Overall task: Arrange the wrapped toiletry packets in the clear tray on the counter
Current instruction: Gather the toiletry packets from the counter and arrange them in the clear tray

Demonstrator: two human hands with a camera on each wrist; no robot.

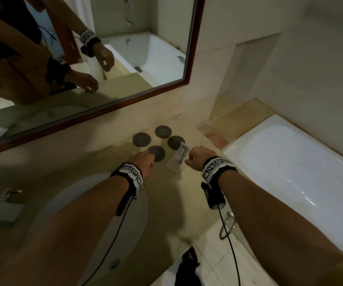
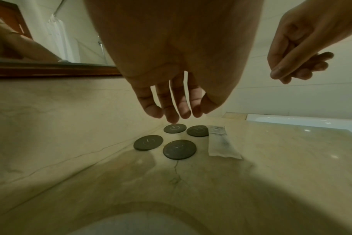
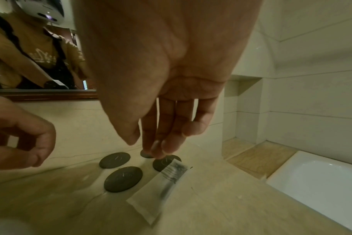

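Observation:
A wrapped toiletry packet (image 1: 177, 157) of pale translucent film with dark print lies flat on the beige marble counter (image 1: 108, 159). Its far end overlaps one of several dark round discs (image 1: 162, 132). My left hand (image 1: 145, 159) hovers over the nearest disc with its fingers hanging loose and holding nothing. My right hand (image 1: 195, 157) hangs just right of the packet, fingers pointing down and empty. The left wrist view shows the packet (image 2: 221, 143) beside the discs (image 2: 179, 149) under my left hand (image 2: 175, 114). In the right wrist view the packet (image 3: 163, 187) is blurred below my right hand (image 3: 151, 143). I cannot make out a clear tray.
A white sink basin (image 1: 83, 213) with a chrome faucet (image 1: 1, 205) lies near left. A framed mirror (image 1: 104, 58) backs the counter. The white bathtub (image 1: 290, 162) sits beyond the counter's right edge, and a towel ring (image 1: 226, 226) hangs on the counter front.

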